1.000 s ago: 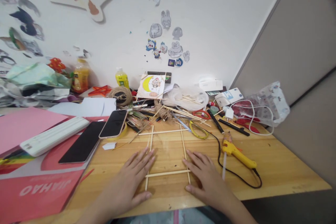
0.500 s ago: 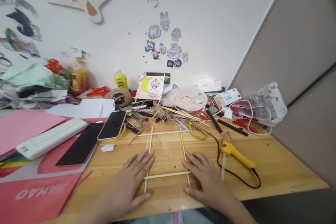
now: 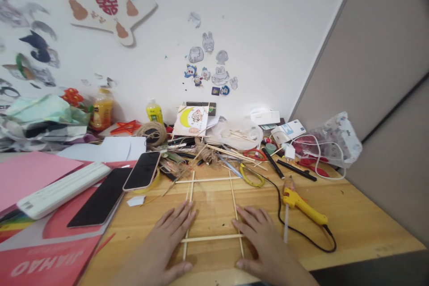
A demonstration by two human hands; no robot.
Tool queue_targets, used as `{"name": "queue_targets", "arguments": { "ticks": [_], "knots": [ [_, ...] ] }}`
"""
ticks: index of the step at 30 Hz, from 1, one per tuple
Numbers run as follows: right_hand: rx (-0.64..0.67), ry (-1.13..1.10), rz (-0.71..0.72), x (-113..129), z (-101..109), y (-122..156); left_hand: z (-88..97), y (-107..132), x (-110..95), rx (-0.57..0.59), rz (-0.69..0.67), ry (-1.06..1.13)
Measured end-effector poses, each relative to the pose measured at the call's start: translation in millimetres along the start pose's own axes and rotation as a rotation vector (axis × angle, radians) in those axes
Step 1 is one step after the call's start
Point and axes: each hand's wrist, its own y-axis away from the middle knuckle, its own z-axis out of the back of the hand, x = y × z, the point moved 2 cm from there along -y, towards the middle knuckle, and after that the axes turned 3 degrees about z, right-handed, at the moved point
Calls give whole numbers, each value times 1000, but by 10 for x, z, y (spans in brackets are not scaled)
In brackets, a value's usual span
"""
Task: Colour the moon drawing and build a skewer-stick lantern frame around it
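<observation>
Item one, two pairs of pale sticks laid crosswise on the near middle of the wooden table (image 3: 362, 223): left stick (image 3: 192, 189), right stick (image 3: 232, 190), far stick (image 3: 208, 180), near stick (image 3: 212, 238). They cross close to their ends, making a four-sided outline. A thinner line runs beside the left stick; whether it is another stick or a shadow I cannot tell.

Item two, my left hand (image 3: 169, 237): palm down, fingers extended and lightly parted, thumb well out from them, fingertips over the left stick. It grasps nothing.

Item three, my right hand (image 3: 261, 239): palm down, fingers extended, thumb spread toward the near edge, fingertips against the right stick. Nothing is gripped here either. How hard each hand presses I cannot tell.

Right of the right hand: one yellow glue gun (image 3: 306, 208), lying on its side, black cord curving around it. Just beyond the right stick: yellow scissor handles (image 3: 253, 179).

Far left of the sticks: one dark-screened phone (image 3: 142, 170); behind it, a roll of twine (image 3: 151, 133). Farther left: a long white box (image 3: 63, 190) and a flat black slab (image 3: 97, 197). Far centre: a picture card (image 3: 191, 120) with a yellow moon, propped above loose clutter. Far right, I list a clear plastic bag (image 3: 338, 140).
</observation>
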Motion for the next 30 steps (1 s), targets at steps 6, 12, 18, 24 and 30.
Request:
{"name": "queue_targets", "arguments": {
  "ticks": [6, 12, 18, 24, 30],
  "knots": [
    [-117, 80, 12, -33, 219, -144, 176, -18, 180, -114, 87, 52],
    [-27, 397, -147, -190, 574, -782, 477, -629, 444, -121, 193, -78],
    [-25, 505, -184, -297, 552, -1147, 342, -943, 625, -163, 186, -232],
    [-75, 532, -159, -395, 398, -1129, 264, -932, 628, -140, 173, -364],
    [-145, 559, -115, -485, 269, -1164, 222, -952, 656, -146, 166, -386]
  ]
}}
